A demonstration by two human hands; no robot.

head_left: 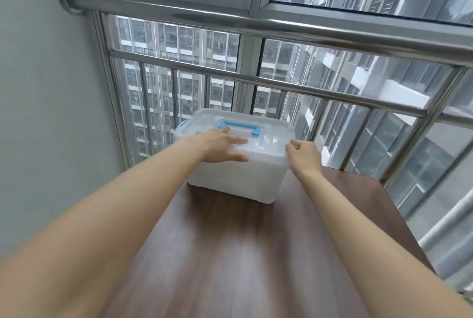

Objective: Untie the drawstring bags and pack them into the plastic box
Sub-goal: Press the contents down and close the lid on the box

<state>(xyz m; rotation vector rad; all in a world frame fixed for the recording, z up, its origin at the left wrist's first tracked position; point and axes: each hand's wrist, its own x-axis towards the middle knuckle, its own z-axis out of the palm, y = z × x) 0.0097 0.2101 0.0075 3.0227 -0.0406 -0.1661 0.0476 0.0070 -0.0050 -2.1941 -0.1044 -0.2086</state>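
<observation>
A translucent white plastic box stands at the far end of a dark wooden table, its lid on and a blue handle lying flat on top. My left hand rests on the lid's near left part with fingers straight and spread. My right hand is at the box's right near corner, fingers curled round the lid's edge. No drawstring bags are in view.
A steel railing with vertical bars runs just behind and to the right of the table, in front of large windows. A grey wall stands to the left. The table's right edge lies close to the railing.
</observation>
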